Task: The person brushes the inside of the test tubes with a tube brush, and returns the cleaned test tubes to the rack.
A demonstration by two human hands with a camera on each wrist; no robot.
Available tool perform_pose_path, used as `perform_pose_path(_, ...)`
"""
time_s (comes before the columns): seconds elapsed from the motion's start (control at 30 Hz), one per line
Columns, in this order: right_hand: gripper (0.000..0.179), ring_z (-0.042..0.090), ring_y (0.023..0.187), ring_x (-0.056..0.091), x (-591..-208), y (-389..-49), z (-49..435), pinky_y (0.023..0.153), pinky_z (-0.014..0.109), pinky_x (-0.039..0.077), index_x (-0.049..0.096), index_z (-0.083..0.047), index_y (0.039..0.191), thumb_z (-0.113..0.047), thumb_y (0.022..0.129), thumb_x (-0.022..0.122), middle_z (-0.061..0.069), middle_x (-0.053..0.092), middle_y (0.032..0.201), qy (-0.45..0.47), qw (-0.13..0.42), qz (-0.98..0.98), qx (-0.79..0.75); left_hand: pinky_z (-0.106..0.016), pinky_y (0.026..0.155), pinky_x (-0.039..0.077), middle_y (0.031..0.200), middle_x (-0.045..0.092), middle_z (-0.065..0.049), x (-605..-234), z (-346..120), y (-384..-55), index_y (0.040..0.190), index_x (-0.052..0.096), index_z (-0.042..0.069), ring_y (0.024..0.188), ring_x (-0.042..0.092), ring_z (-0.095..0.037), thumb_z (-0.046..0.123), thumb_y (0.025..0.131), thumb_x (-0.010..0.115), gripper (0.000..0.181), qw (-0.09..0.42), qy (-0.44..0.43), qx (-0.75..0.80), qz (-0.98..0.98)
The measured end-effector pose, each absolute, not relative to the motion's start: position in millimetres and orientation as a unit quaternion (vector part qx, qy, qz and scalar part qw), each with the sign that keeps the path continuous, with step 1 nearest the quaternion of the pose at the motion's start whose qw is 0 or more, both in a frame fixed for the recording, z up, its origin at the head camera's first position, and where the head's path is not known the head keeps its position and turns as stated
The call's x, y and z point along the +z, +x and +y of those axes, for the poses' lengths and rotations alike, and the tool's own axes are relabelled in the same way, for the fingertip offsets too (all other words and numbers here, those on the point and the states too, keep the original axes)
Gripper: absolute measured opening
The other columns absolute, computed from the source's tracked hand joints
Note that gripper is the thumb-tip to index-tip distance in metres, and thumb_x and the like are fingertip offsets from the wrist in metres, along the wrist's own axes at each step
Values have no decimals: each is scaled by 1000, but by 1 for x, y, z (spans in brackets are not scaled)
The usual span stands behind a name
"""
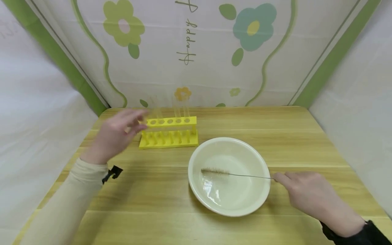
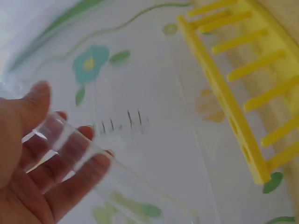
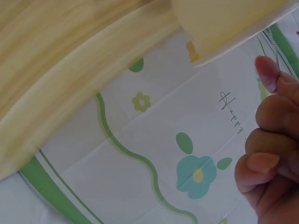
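Observation:
My left hand (image 1: 117,132) is by the left end of a yellow test tube rack (image 1: 171,121), slightly blurred. In the left wrist view a clear glass test tube (image 2: 122,181) lies across its curved fingers, with the thumb beside its upper end. My right hand (image 1: 309,192) grips the thin wire handle of a test tube brush (image 1: 215,171). The bristle end of that brush is over the inside of a white basin (image 1: 229,211). In the right wrist view, thumb and forefinger pinch the wire while the other fingers curl in.
Several clear test tubes (image 1: 177,108) stand upright in the rack. The rack is on a wooden table (image 1: 147,200), behind and left of the basin. Flower-printed white cloth (image 1: 208,71) hangs along the table's far edge, with white cloth at both sides.

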State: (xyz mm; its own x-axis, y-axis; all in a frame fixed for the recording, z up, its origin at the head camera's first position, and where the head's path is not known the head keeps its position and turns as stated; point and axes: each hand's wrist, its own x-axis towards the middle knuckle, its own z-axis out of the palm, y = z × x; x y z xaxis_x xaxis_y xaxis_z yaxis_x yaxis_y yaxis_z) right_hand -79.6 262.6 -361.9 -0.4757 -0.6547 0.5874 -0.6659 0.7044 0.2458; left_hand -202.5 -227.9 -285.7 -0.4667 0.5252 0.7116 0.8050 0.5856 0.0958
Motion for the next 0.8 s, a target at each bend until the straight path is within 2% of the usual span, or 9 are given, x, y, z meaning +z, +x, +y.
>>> perform_pose_path(0.1,39,-2,44,18,-366,-78,269,36,17,12,59,-18,83,-6,86,22,-15,36,51,359,342,-868,25,-31,54,55,95,69,-13,-292,-208,-185,121,67,2,70,68,-23,2,75,84,48,316,-451,-105,-828)
perform_pose_path(0.17,36,-3,41,21,-367,-77,274,34,18,14,58,-20,82,-10,89,24,-16,40,50,344,343,-874,33,-32,50,54,94,68,-12,-296,-198,-174,120,68,3,70,68,-24,7,77,84,46,307,-463,-62,-829)
perform_pose_path(0.33,44,-3,38,31,-367,-73,285,33,19,19,62,-20,86,-30,108,25,-13,62,63,319,325,-888,64,-30,46,51,93,65,-9,-300,-181,-155,120,67,3,70,65,-22,12,80,82,44,287,-471,7,-834)
perform_pose_path(0.4,48,-2,38,36,-367,-71,290,33,19,22,63,-19,87,-37,110,25,-10,66,68,313,324,-890,77,-28,46,48,93,64,-9,-300,-176,-150,121,66,2,71,63,-23,6,80,81,44,283,-471,42,-834)
perform_pose_path(0.57,48,1,39,43,-365,-67,298,34,17,22,65,-17,88,-40,109,29,-5,70,73,307,335,-886,92,-28,49,48,92,62,-10,-301,-169,-143,122,64,1,71,60,-25,-12,79,73,46,294,-467,127,-824)
perform_pose_path(0.8,48,-3,42,44,-362,-64,303,36,16,27,66,-13,90,-39,109,30,-3,70,75,318,321,-884,123,-28,50,46,89,60,-11,-301,-165,-144,120,63,0,65,55,-24,-14,79,70,44,312,-472,155,-810)
